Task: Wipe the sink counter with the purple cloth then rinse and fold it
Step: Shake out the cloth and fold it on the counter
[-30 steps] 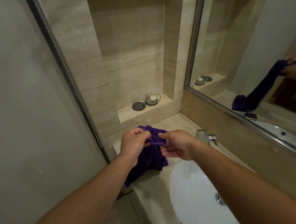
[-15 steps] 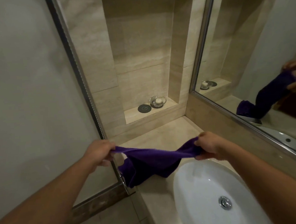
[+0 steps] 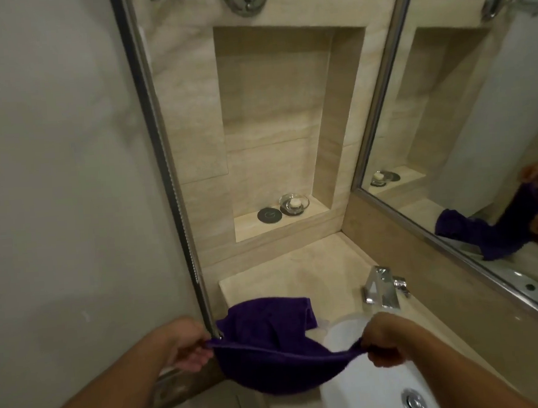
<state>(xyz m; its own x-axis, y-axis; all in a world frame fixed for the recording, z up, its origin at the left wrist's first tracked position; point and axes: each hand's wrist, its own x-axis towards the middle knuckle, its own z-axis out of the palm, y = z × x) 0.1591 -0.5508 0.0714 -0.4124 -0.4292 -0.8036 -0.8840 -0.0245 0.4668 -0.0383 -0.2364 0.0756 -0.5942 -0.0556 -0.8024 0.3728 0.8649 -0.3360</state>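
The purple cloth (image 3: 271, 347) is stretched between my two hands above the near left corner of the beige sink counter (image 3: 294, 272). My left hand (image 3: 185, 345) pinches its left corner beside the glass door's metal frame. My right hand (image 3: 382, 339) grips the other corner over the rim of the white basin (image 3: 370, 391). The cloth sags in the middle, and its far part rests folded over on the counter.
A chrome faucet (image 3: 383, 286) stands at the basin's back edge. The wall niche holds a glass dish (image 3: 294, 203) with a white object and a black disc (image 3: 269, 215). A mirror (image 3: 478, 125) fills the right wall; a glass panel (image 3: 62, 186) stands left.
My hands went from bunched together on the cloth to wide apart, pulling its edge taut. They now sit lower and nearer to me, and the view has tilted up.
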